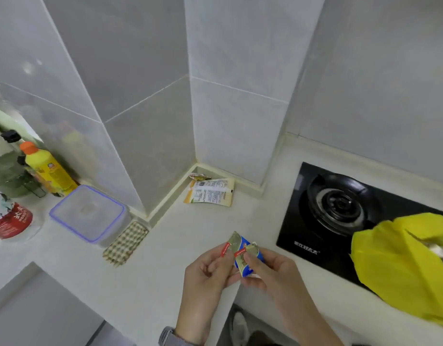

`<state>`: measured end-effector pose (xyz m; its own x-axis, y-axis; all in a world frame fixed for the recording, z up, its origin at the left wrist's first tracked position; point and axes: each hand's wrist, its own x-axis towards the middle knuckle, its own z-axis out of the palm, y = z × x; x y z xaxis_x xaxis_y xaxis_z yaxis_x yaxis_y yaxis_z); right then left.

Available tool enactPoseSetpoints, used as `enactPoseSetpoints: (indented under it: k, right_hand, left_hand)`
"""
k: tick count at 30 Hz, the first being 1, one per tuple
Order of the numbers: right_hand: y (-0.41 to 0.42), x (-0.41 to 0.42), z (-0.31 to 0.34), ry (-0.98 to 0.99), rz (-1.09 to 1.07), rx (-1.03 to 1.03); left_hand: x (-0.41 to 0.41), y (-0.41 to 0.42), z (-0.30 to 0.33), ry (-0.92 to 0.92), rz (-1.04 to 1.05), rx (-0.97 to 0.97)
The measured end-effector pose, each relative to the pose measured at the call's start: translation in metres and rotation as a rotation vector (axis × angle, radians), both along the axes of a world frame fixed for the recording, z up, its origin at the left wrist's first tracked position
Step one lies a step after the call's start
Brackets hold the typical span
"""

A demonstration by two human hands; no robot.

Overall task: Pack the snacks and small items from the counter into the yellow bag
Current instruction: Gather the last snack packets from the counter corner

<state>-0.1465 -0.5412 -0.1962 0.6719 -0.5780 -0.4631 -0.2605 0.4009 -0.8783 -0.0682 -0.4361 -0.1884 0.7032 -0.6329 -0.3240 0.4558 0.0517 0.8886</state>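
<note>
- Small blue packets [247,258], with red tabs and foil-coloured ends: held up in the air above the front edge of the bench [165,245], between both hands. At least two seem to be present; the exact count cannot be told.
- Left hand [210,268]: fingers curled, pinching the red-tabbed end of one packet at the upper left.
- Right hand [270,268]: thumb and fingers pinching the blue body from the right. The two hands are close together, both clamped on the packets.
- Long axis of the packets: roughly from lower right toward upper left, the foil ends pointing away from the person.
- Yellow bag [395,265]: lies to the right of the hands, resting on the bench's front right part and partly over the black gas hob [340,208]. Its mouth faces up and right; something pale shows inside, too blurred to name.
- Key relation: bag is on the right-hand side, so the right hand is the nearer one. Judgement: the coming move is a carry rightward, probably with the right hand, the left letting go.
- Still on the bench, well apart from the hands, in the far corner by the tiled wall: a pale printed sachet [210,193] lying flat, with a smaller crumpled wrapper [199,177] just behind it. Judgement: these remain to be packed.
- Left side: lidded plastic box [88,213], checked cloth [126,243], yellow bottle [50,171].
</note>
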Motion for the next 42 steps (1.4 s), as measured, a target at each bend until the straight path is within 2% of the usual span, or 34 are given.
enactPoseSetpoints:
  k: [8,15,22,27,32,36,38,39,42]
  right_hand:
    - [-0.020,-0.082,0.007,0.065,-0.220,-0.101]
    - [-0.057,-0.163,0.004,0.059,-0.408,-0.070]
    - [-0.111,-0.271,0.009,-0.028,-0.487,0.018]
    - [-0.151,-0.331,0.006,-0.009,-0.502,0.012]
    - [-0.185,-0.371,0.003,0.005,-0.483,-0.052]
    - [-0.202,-0.381,-0.004,-0.013,-0.500,0.016]
    - [-0.212,-0.379,-0.005,-0.007,-0.519,0.047]
    - [-0.218,-0.377,-0.005,0.000,-0.531,0.054]
    - [-0.241,-0.367,0.001,-0.008,-0.555,0.043]
  left_hand:
    - [-0.065,-0.038,0.001,-0.054,-0.216,0.056]
    - [-0.134,-0.093,0.003,-0.053,-0.406,0.041]
    - [-0.229,-0.164,-0.006,-0.006,-0.526,0.072]
    - [-0.293,-0.210,-0.008,-0.068,-0.578,0.095]
    - [-0.337,-0.241,-0.007,-0.107,-0.563,0.103]
    - [-0.344,-0.255,-0.011,-0.174,-0.570,0.190]
    - [-0.338,-0.263,-0.017,-0.275,-0.555,0.218]
    - [-0.332,-0.267,-0.022,-0.405,-0.515,0.236]
    - [-0.306,-0.282,-0.037,-0.993,-0.303,0.309]
